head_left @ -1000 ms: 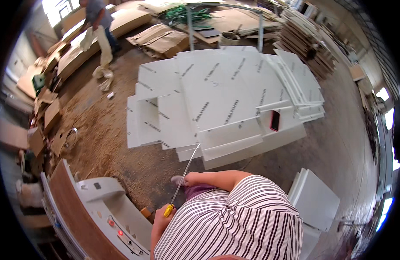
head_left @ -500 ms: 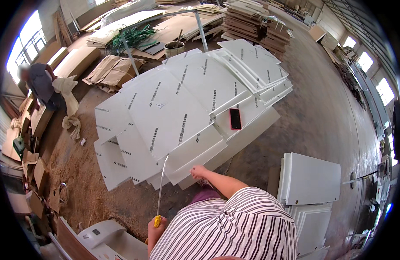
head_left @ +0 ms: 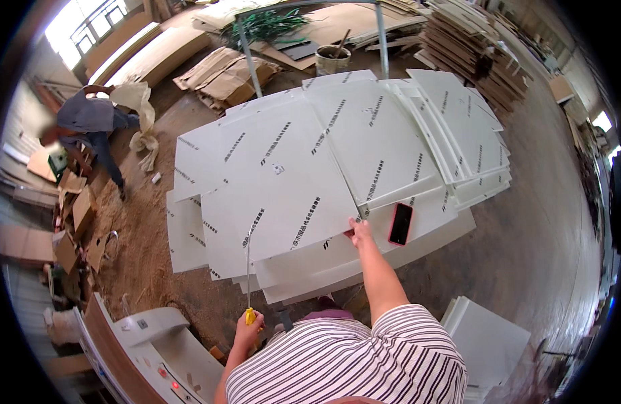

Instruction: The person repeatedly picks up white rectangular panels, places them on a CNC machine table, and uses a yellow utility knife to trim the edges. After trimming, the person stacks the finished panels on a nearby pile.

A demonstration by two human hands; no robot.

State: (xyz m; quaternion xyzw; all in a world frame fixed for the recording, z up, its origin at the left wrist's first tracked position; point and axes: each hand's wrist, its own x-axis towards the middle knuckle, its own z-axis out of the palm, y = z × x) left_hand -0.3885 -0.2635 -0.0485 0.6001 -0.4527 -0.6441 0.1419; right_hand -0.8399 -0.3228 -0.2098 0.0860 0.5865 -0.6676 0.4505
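Observation:
My left hand [head_left: 250, 328] is closed round the yellow handle of a tool [head_left: 248, 286] with a long, thin metal shaft. The shaft points up and away, its tip in front of the near left part of a stack of white panels. My right hand [head_left: 359, 232] reaches out and pinches the near right corner of the top white panel [head_left: 267, 185], which bears rows of dark print. Just right of that hand, a phone [head_left: 400, 224] with a black screen and a pinkish-red case lies on a lower panel.
More white panels [head_left: 452, 128] are piled at the stack's right end, and others [head_left: 489, 337] stand at my lower right. A white machine housing [head_left: 149, 330] is at lower left. Behind the stack are a metal frame [head_left: 383, 44] and a bucket [head_left: 332, 60]. A person [head_left: 88, 124] bends over at far left.
My right hand has moved forward from near my body to the panel's corner. The left hand still holds the tool, now more upright. The person at far left has bent down.

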